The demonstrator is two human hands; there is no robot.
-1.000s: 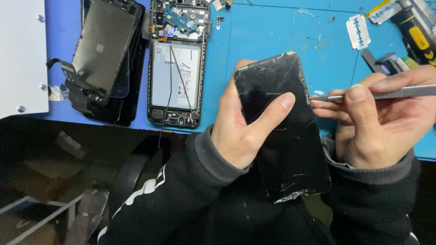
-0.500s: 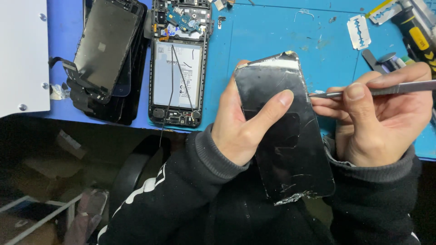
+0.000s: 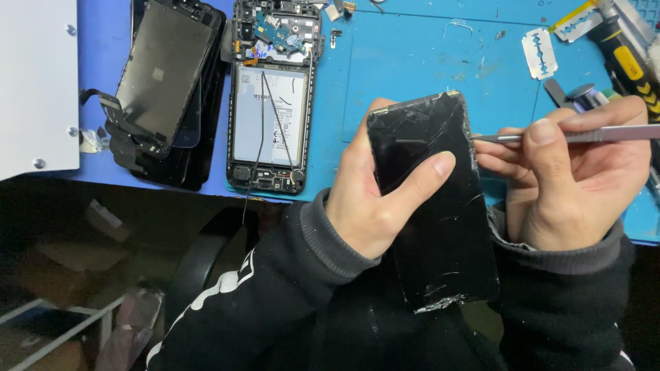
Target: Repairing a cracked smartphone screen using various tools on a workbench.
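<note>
Above the blue mat [image 3: 412, 62], cracked phone [image 3: 430, 206] in left hand [image 3: 371, 199] grip, tool [image 3: 577, 135] pinched in right hand [image 3: 570, 185].

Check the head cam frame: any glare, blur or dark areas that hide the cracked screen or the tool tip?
Head view: sharp overall, no motion blur on the left hand or right hand. Cracked phone screen reads dark, with faint sheen near its top; cracks are still visible. Metal tool shows a bright highlight; its tip is clear at the screen's edge. Blue mat is evenly lit; the area under the table is dim.
</note>
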